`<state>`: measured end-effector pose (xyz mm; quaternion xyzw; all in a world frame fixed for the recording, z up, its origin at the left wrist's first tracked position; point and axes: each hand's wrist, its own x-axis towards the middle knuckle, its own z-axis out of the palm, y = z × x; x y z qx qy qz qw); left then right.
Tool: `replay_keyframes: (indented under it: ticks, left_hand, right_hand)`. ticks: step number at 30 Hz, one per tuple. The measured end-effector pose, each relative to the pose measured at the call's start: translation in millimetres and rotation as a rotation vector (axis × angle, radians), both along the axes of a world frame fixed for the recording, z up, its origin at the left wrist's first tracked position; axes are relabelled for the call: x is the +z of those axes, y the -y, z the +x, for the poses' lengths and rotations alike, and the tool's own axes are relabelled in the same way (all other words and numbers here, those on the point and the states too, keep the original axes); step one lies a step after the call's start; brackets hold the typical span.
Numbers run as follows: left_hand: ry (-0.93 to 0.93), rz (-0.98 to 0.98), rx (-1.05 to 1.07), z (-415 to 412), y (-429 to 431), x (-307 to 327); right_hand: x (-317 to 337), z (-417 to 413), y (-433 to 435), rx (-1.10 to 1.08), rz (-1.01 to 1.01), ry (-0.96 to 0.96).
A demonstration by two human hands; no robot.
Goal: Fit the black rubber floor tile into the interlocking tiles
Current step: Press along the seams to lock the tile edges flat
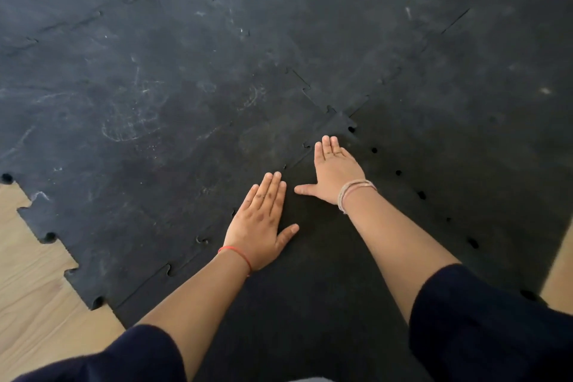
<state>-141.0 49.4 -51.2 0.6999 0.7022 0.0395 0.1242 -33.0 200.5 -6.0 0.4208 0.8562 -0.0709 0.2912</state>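
The black rubber floor tile (313, 260) lies flat in front of me, its far corner near the meeting point of the surrounding interlocking tiles (161, 108). My left hand (260, 223) lies flat, fingers together, across the tile's left seam. My right hand (333, 170) presses flat near the tile's far corner, thumb spread out. Neither hand holds anything. Along the tile's right edge, small dark gaps (398, 172) show at the tabs. The left seam's tabs (201, 239) look partly seated.
Dusty, scuffed black tiles cover the floor ahead and to both sides. Bare wooden floor (34, 285) shows at the lower left beyond a jagged tile edge, and also at the right edge (558, 276). My dark sleeves fill the bottom of the view.
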Motion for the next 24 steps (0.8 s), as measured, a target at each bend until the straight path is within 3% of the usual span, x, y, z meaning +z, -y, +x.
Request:
replay_keyframes:
  ticks: [5, 8, 12, 18, 24]
  left_hand:
    - [-0.023, -0.038, -0.038, 1.3, -2.7, 3.6]
    - [-0.045, 0.015, -0.087, -2.1, -6.9, 2.7]
    - [-0.030, 0.022, -0.135, -3.7, -11.7, 0.4]
    - [-0.037, 0.005, -0.128, -4.0, -10.9, -0.4]
    - [-0.037, 0.050, -0.126, -4.8, -9.6, -3.1]
  right_hand:
    - [11.7, 17.8, -15.3, -0.108, -0.118, -0.218]
    - [7.2, 19.6, -18.2, -0.153, 0.067, -0.131]
    - [9.0, -4.2, -34.9, -0.056, 0.034, 0.045]
    - [7.8, -17.7, -37.6, -0.070, 0.012, 0.145]
    - [2.4, 20.6, -33.5, -0.160, -0.040, -0.187]
